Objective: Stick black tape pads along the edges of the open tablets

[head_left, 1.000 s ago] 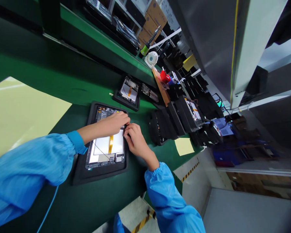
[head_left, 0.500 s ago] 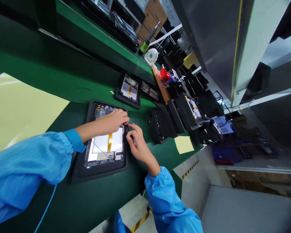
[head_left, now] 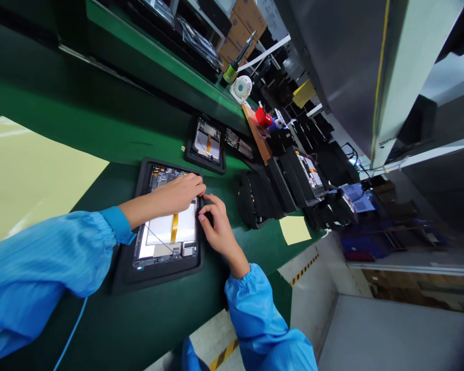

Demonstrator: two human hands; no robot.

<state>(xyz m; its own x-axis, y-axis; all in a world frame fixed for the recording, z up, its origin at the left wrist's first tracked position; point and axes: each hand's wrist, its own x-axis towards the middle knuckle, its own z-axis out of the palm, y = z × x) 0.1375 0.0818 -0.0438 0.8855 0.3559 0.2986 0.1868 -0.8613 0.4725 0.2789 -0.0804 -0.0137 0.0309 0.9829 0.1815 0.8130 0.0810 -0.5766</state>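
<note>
An opened tablet (head_left: 164,250) lies in a black foam tray (head_left: 129,273), its silvery battery crossed by an orange ribbon strip. My left hand (head_left: 180,190) reaches over it from the left, fingers bent and drawn together at the tablet's right edge. What those fingertips may pinch is hidden. Just beside them, at the same edge, is my right hand (head_left: 218,226). Its index finger stretches toward the left fingertips, with the thumb apart near the tray rim. A thin dark wire runs over the tablet's lower part.
Another opened tablet (head_left: 208,140) in a foam tray lies farther back, with a narrow device (head_left: 238,143) alongside. Black foam trays (head_left: 268,193) are stacked to the right, near a yellow sheet (head_left: 295,230). A small white fan (head_left: 241,88) stands on the ledge. Large yellow paper (head_left: 34,175) covers the left.
My right hand has shifted slightly left along the tablet's edge, its thumb closer to the tablet. My left hand stays almost in place. The view has moved a little.
</note>
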